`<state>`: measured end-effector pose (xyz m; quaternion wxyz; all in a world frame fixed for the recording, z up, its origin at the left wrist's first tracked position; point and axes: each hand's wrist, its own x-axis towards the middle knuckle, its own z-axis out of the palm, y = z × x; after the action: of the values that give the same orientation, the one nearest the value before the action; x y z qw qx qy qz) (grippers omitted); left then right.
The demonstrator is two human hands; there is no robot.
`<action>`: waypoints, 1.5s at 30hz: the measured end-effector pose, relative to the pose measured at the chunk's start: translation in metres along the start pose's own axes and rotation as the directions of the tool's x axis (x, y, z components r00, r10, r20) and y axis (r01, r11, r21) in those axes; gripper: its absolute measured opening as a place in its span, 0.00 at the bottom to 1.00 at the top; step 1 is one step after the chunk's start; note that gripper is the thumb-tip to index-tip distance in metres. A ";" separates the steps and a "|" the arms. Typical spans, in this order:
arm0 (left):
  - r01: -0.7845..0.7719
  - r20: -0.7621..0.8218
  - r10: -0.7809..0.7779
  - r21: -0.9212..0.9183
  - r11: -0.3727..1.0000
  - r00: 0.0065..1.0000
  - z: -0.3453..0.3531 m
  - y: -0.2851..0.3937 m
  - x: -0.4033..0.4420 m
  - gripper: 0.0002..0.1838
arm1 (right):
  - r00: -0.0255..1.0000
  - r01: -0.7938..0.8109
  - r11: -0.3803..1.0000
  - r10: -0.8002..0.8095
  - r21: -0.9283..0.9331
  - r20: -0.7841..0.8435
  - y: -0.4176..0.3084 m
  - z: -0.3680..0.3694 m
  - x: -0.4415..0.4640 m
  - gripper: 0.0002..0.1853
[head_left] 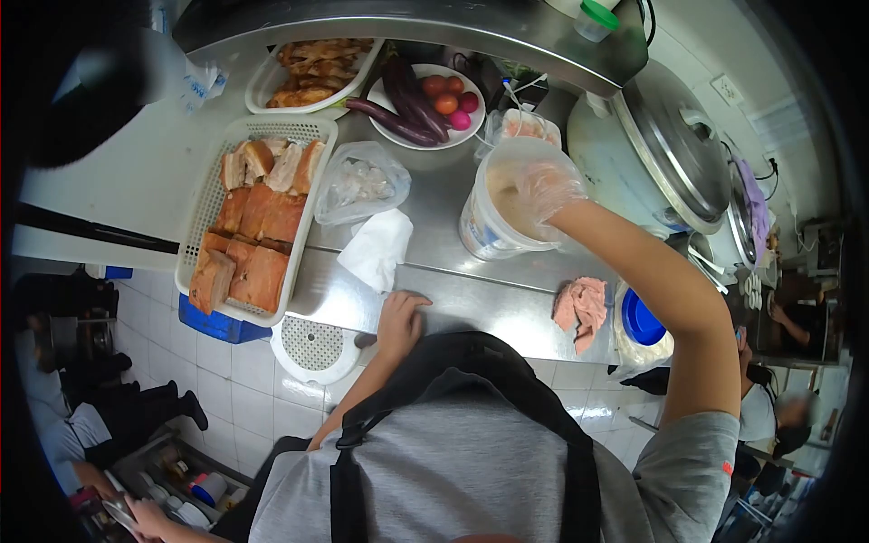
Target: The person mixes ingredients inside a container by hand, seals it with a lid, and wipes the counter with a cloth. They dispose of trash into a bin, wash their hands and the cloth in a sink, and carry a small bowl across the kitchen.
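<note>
My right hand, in a clear plastic glove, reaches over the rim and into a white plastic bucket. Its fingers are blurred by the glove and the bucket, so their hold is unclear. Something pale brownish shows inside the bucket. My left hand, bare, rests on the front edge of the steel table with nothing in it, fingers loosely apart. Just beyond it lies a white cloth or paper. A clear plastic bag with whitish contents sits behind that.
A white basket holds slabs of pork at left. Behind are a tray of browned meat and a plate with eggplants and tomatoes. A pink rag lies right, near a large lidded pot. Other people stand at both sides.
</note>
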<state>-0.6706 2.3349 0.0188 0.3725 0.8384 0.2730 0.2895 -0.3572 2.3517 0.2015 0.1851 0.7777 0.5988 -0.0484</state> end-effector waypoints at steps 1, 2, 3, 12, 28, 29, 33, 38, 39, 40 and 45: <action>-0.002 -0.006 0.002 -0.005 1.000 1.000 -0.001 0.000 0.000 0.17 | 0.999 -0.027 0.998 0.029 -0.048 0.034 0.003 0.005 -0.001 0.14; -0.004 -0.006 0.004 -0.003 1.000 1.000 -0.001 0.000 0.000 0.17 | 0.997 -0.018 0.996 0.024 -0.089 0.074 0.003 0.006 -0.003 0.14; -0.005 -0.006 0.005 -0.002 1.000 1.000 -0.001 0.000 0.001 0.16 | 0.993 -0.007 0.992 0.022 -0.129 0.116 0.003 0.008 -0.007 0.14; -0.013 -0.006 0.013 0.011 1.000 1.000 0.001 -0.002 -0.001 0.16 | 0.971 0.167 0.959 -0.120 0.229 -0.207 0.004 -0.005 -0.023 0.15; 0.002 0.005 -0.002 -0.001 1.000 1.000 -0.001 -0.001 0.000 0.14 | 0.998 0.046 0.991 -0.041 -0.126 0.046 0.009 0.022 -0.003 0.09; 0.005 0.003 -0.005 0.005 1.000 1.000 -0.001 -0.001 0.000 0.14 | 0.998 0.062 0.993 -0.060 -0.104 0.019 0.011 0.019 -0.001 0.09; 0.005 -0.005 -0.005 0.012 1.000 1.000 0.002 -0.002 0.001 0.13 | 0.995 0.096 0.994 -0.098 -0.055 -0.032 0.007 0.017 0.003 0.09; 0.017 -0.014 -0.017 0.017 1.000 1.000 0.002 0.000 0.001 0.13 | 0.996 0.088 0.992 -0.090 -0.085 -0.025 0.006 0.020 0.023 0.09; 0.019 -0.013 -0.019 0.017 1.000 1.000 0.003 -0.001 0.001 0.13 | 0.996 0.083 0.992 -0.085 -0.094 -0.017 0.009 0.022 0.025 0.09; 0.022 -0.014 -0.022 0.016 1.000 1.000 0.003 -0.001 0.000 0.13 | 0.997 0.081 0.991 -0.082 -0.105 -0.006 0.013 0.024 0.025 0.09; 0.023 -0.030 -0.022 0.023 0.999 0.999 0.003 -0.002 -0.001 0.13 | 0.990 0.142 0.990 -0.142 -0.015 -0.011 0.020 0.033 0.005 0.09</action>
<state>-0.6696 2.3342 0.0159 0.3619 0.8350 0.2914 0.2947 -0.3317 2.3402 0.1745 0.1833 0.7321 0.6539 -0.0526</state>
